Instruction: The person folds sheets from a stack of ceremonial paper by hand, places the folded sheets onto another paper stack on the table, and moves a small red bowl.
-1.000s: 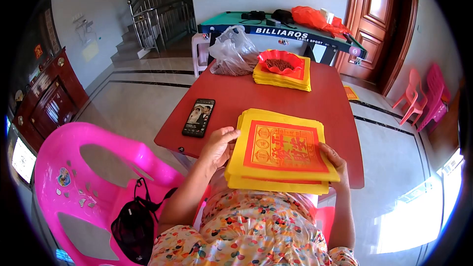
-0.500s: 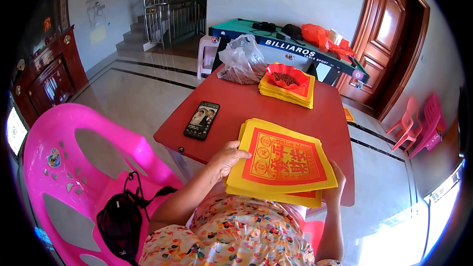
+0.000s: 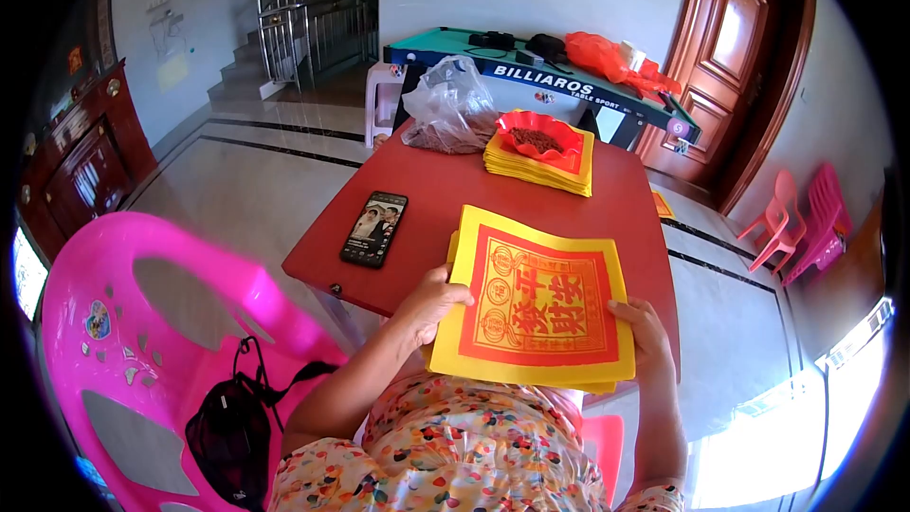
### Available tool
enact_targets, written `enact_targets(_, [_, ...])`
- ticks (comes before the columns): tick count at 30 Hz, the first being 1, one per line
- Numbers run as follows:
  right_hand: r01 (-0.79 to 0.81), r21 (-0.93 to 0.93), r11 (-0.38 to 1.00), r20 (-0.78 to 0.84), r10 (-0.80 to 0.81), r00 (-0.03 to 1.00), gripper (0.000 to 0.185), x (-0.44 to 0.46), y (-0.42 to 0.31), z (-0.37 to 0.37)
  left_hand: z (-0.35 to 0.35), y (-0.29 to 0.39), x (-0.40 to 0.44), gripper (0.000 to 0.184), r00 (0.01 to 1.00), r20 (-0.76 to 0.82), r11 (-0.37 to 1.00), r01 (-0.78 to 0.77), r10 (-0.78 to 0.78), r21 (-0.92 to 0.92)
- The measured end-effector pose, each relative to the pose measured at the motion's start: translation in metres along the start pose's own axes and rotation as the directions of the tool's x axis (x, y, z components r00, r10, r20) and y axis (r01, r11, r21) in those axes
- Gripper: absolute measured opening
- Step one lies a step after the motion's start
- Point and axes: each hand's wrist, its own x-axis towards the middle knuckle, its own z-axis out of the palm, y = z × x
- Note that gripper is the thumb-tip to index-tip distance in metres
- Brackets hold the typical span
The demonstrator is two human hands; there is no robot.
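Note:
A small stack of yellow joss paper sheets, printed with a red square and characters, is held at the table's near edge. My left hand grips its left side, thumb on top. On the right side my right hand pinches the sheets, its thumb over the printed face and its fingers mostly hidden beneath. A smartphone showing a picture of people lies on the red table to the left. Farther back, a thick stack of the same paper carries a red wavy-edged dish of small brown bits.
A clear plastic bag with brown contents sits at the table's back left. Behind stands a billiards table with a red bag on it. A pink chair holding a black bag is at my left. Stools stand far right.
The sheets have come into line, and the top one is turned squarer and tilted up. My right hand has risen along the right edge, its thumb now on top. The view has shifted slightly.

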Motion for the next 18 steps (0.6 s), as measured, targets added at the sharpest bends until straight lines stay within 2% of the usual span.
enact_targets(1, [0.009,0.024,1.0,0.01,-0.009,1.0,0.024,0.002,-0.001,0.002,0.002,0.003,-0.002,0.037,1.0,0.006,1.0,0.006,-0.006,0.011])
enact_targets(3, [0.02,0.065,0.998,0.015,-0.021,1.0,0.021,0.004,-0.005,0.01,0.007,0.012,-0.009,0.046,0.995,0.017,0.995,-0.099,0.099,-0.006])
enact_targets(5, [0.146,0.151,0.978,0.019,-0.15,0.988,0.015,-0.001,-0.017,0.02,0.007,0.013,-0.01,0.042,0.993,0.034,0.993,-0.109,0.11,-0.048])
enact_targets(7, [0.191,0.157,0.969,0.023,-0.197,0.98,0.014,-0.001,-0.026,0.02,0.003,0.015,-0.01,0.035,0.994,0.052,0.994,-0.089,0.092,-0.061])
enact_targets(9, [0.332,0.089,0.939,0.089,-0.339,0.936,0.014,-0.005,-0.035,0.025,0.005,0.021,-0.01,0.03,0.989,0.112,0.995,-0.088,0.093,-0.05])
enact_targets(11, [0.377,0.092,0.922,0.103,-0.385,0.917,0.015,-0.005,-0.041,0.027,0.015,0.032,-0.008,0.029,0.958,0.112,0.963,-0.256,0.264,-0.081])
enact_targets(13, [0.461,0.068,0.885,0.121,-0.466,0.876,0.015,-0.006,-0.05,0.03,0.014,0.04,0.002,0.029,0.937,0.152,0.95,-0.308,0.314,-0.059])
enact_targets(15, [0.489,0.086,0.868,0.132,-0.497,0.858,0.015,0.003,-0.053,0.027,0.016,0.05,0.01,0.028,0.874,0.204,0.897,-0.44,0.441,-0.051])
enact_targets(18, [0.557,-0.017,0.83,0.188,-0.545,0.817,0.016,0.021,-0.047,0.015,0.005,0.046,0.03,0.026,0.851,0.244,0.875,-0.484,0.464,0.024])
